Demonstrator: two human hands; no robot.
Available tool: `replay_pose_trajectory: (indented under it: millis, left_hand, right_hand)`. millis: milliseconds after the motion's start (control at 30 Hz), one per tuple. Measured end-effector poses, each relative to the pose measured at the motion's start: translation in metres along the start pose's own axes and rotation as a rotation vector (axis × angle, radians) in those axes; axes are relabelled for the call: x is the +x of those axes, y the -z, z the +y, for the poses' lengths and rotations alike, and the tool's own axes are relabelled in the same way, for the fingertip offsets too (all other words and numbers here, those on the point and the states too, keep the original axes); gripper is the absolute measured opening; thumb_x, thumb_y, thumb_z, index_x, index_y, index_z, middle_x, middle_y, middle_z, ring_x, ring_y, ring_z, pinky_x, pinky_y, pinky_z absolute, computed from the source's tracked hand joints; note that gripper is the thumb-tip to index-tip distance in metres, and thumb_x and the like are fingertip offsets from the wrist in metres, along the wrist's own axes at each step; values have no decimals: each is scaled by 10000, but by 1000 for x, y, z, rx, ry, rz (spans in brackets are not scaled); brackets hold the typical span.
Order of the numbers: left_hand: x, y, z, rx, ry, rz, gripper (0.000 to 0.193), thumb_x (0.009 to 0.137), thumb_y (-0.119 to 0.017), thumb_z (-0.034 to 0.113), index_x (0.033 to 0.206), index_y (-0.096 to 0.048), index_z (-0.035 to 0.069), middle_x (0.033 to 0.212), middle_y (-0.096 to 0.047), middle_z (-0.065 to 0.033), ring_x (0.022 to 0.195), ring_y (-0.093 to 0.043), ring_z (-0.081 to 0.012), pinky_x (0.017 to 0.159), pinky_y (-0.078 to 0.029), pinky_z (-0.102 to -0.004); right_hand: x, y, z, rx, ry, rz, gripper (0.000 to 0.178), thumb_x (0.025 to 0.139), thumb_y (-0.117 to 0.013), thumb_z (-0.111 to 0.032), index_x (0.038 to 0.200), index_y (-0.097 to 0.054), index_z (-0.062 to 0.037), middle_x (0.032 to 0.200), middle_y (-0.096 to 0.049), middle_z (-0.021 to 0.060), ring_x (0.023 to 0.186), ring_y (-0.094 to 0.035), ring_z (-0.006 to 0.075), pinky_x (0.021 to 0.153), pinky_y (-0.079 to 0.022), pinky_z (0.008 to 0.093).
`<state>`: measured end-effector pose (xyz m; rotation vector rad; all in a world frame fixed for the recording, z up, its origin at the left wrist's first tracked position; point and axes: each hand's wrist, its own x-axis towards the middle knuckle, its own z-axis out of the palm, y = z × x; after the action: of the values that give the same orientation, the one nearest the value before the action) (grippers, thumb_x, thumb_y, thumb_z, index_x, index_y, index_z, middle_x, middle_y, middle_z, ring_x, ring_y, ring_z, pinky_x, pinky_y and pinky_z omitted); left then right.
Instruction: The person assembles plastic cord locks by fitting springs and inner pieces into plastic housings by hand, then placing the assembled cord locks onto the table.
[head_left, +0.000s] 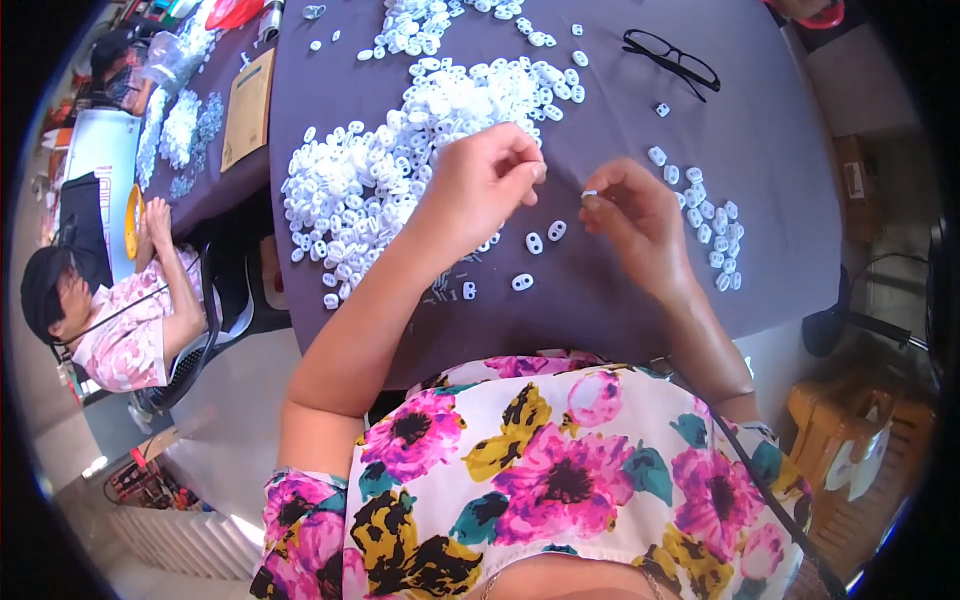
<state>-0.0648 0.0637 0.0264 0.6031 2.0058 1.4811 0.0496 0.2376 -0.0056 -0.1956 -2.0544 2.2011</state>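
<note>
Above the dark cloth-covered table (600,310), my left hand (488,185) is closed in a pinch near the right side of a heap of white oval two-hole plastic pieces (345,190). What its fingertips hold, if anything, is too small to make out. A little to the right, my right hand (640,220) pinches a small white plastic piece (589,194) between thumb and forefinger. Between and below the hands lie a few loose oval pieces (534,243). Several tiny clear slivers (455,278) are scattered by my left forearm.
To the right lies a smaller group of white pieces (720,225). Black-framed glasses (672,60) rest at the far right. Another person (130,310) sits at the left, beside a table with a brown envelope (248,110). A wooden stool (810,410) stands at the lower right.
</note>
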Motion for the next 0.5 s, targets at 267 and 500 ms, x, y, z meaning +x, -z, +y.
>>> replay_pose_trajectory:
  millis: [267,500]
  left_hand:
    - [-47,12,-6,-469,2,143,79,876,-614,8,952,-626,-5,875,-670,-90,731,-664,-136,675,-551,-237]
    - [-64,2,-1,-375,-115,197,136,875,-559,-44,992,-613,-3,920,-636,-47,822,-622,-95,754,-508,-231]
  right_hand:
    - [21,-19,-27,161,-89,-221,141,887,-600,14,1028,-598,16,881,-634,53,762,-637,115,664,-524,241]
    - [18,-42,-16,317,-105,-260,146,889,-598,15,1035,-602,20,883,-651,67,770,-640,116,696,-530,239]
